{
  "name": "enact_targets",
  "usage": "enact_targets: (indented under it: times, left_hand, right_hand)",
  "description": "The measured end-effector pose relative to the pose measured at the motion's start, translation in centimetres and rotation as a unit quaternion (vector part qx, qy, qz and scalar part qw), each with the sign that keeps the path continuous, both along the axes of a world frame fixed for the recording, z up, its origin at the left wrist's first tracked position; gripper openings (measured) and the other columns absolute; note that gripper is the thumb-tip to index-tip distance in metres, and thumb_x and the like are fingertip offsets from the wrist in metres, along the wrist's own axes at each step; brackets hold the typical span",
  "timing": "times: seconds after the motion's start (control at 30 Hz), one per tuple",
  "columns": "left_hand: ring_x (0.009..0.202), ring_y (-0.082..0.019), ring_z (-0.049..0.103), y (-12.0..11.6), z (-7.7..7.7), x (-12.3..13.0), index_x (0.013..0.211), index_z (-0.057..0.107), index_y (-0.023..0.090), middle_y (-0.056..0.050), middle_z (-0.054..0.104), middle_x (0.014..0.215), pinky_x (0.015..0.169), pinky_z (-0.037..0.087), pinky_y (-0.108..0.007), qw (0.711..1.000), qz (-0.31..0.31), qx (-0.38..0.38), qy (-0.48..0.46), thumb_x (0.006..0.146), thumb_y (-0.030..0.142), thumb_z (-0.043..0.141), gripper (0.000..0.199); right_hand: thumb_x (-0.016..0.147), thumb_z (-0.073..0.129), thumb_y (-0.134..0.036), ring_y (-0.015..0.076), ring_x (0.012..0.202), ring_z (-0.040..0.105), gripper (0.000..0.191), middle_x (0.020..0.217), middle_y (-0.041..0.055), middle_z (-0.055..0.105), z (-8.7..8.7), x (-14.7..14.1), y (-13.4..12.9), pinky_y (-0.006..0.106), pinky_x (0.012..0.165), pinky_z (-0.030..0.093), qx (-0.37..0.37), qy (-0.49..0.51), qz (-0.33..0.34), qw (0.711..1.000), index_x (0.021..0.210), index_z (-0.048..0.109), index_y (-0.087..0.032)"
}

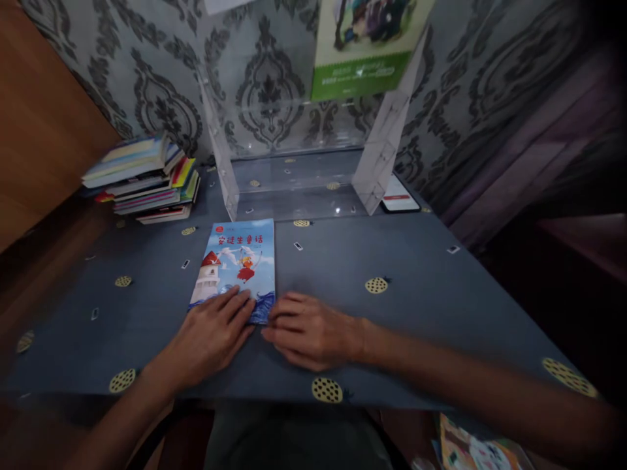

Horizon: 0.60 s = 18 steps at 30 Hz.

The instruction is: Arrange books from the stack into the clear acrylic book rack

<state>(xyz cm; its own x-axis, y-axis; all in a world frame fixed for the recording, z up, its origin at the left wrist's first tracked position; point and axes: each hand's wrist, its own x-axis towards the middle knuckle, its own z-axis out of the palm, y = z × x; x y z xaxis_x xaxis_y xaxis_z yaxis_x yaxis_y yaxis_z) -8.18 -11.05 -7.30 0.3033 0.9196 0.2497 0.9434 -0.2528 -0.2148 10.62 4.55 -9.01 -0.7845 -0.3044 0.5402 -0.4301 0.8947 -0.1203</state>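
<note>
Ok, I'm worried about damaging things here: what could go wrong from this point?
The left hand presses on the lower corner of the thin picture book, so its cover might crease or the book slide on the dotted blue tablecloth. The uneven book stack at the far left might topple if knocked. The clear acrylic stand beyond the book is easy to miss and could tip if the book is pushed into it.
</note>
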Motion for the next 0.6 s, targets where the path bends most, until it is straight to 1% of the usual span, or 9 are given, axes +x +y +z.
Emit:
enact_targets:
  times: [0.1,0.17,0.23,0.3,0.37,0.4,0.5,0.53,0.6]
  left_hand:
    - [0.121,-0.029,0.063,-0.3,-0.2,0.1,0.126,0.064,0.012,-0.013,0.070,0.126,0.095,0.058,-0.042,1.000,0.008,0.000,-0.009,0.102,0.028,0.042,0.036]
    - [0.125,-0.029,0.061,-0.7,-0.4,0.1,0.130,0.062,0.012,-0.013,0.068,0.131,0.099,0.056,-0.042,1.000,0.009,0.001,-0.029,0.101,0.027,0.044,0.037]
    - [0.130,-0.028,0.057,-1.1,-0.6,-0.1,0.136,0.058,0.013,-0.012,0.065,0.136,0.102,0.054,-0.043,0.998,0.013,-0.004,-0.059,0.101,0.027,0.046,0.039]
    - [0.136,-0.026,0.052,-1.4,-0.9,-0.4,0.142,0.053,0.016,-0.010,0.061,0.142,0.106,0.052,-0.043,0.996,0.018,-0.015,-0.090,0.101,0.029,0.047,0.043]
    - [0.141,-0.025,0.047,-1.7,-1.2,-0.6,0.147,0.047,0.019,-0.009,0.057,0.147,0.111,0.048,-0.044,0.993,0.021,-0.029,-0.113,0.101,0.032,0.048,0.047]
    - [0.143,-0.025,0.044,-1.9,-1.2,-0.8,0.149,0.045,0.020,-0.008,0.054,0.149,0.113,0.046,-0.044,0.992,0.021,-0.035,-0.122,0.102,0.033,0.048,0.049]
    - [0.145,-0.023,0.041,-2.1,-1.3,-1.3,0.152,0.041,0.024,-0.007,0.050,0.153,0.116,0.042,-0.045,0.986,0.024,-0.058,-0.155,0.102,0.037,0.048,0.052]
    - [0.144,-0.023,0.042,-2.1,-1.2,-1.5,0.151,0.042,0.026,-0.006,0.050,0.153,0.116,0.041,-0.046,0.983,0.026,-0.068,-0.169,0.102,0.038,0.048,0.051]
    - [0.142,-0.021,0.045,-1.9,-1.1,-2.1,0.148,0.047,0.028,-0.006,0.053,0.151,0.118,0.038,-0.047,0.976,0.033,-0.086,-0.198,0.103,0.039,0.048,0.047]
  right_hand:
    - [0.096,0.050,-0.016,0.0182,0.079,0.063,0.019,0.069,0.0041,0.067,-0.3,0.0,-0.3,0.032,0.073,0.050,0.008,0.006,0.017,1.000,0.089,0.067,-0.015]
    - [0.096,0.048,-0.016,0.0189,0.080,0.065,0.020,0.070,0.0052,0.069,-0.3,0.0,-0.3,0.032,0.071,0.051,-0.023,0.013,0.020,0.999,0.094,0.068,-0.015]
    - [0.096,0.047,-0.016,0.0186,0.086,0.067,0.022,0.082,0.0082,0.073,-0.2,0.1,-0.3,0.032,0.075,0.054,-0.087,0.018,0.027,0.996,0.102,0.068,-0.013]
    - [0.098,0.046,-0.018,0.0179,0.099,0.068,0.025,0.102,0.0113,0.075,0.0,0.0,-0.1,0.034,0.087,0.055,-0.162,-0.010,0.017,0.987,0.113,0.066,-0.013]
    - [0.102,0.046,-0.026,0.0192,0.115,0.065,0.030,0.122,0.0124,0.071,0.0,-0.5,0.5,0.040,0.100,0.052,-0.213,-0.069,-0.026,0.974,0.125,0.062,-0.015]
    - [0.103,0.046,-0.031,0.0207,0.122,0.061,0.034,0.129,0.0123,0.068,-0.1,-0.9,0.8,0.044,0.105,0.050,-0.222,-0.100,-0.053,0.968,0.131,0.060,-0.017]
    - [0.105,0.042,-0.041,0.0240,0.138,0.049,0.045,0.146,0.0122,0.056,-0.3,-3.1,2.6,0.051,0.115,0.039,-0.211,-0.158,-0.125,0.956,0.144,0.050,-0.021]
    - [0.105,0.041,-0.041,0.0245,0.142,0.044,0.047,0.150,0.0129,0.052,-0.3,-4.0,3.3,0.052,0.118,0.036,-0.201,-0.170,-0.149,0.953,0.146,0.048,-0.020]
    - [0.105,0.042,-0.040,0.0264,0.147,0.038,0.051,0.156,0.0168,0.043,-0.2,-5.7,4.8,0.052,0.121,0.029,-0.176,-0.198,-0.205,0.942,0.149,0.045,-0.014]
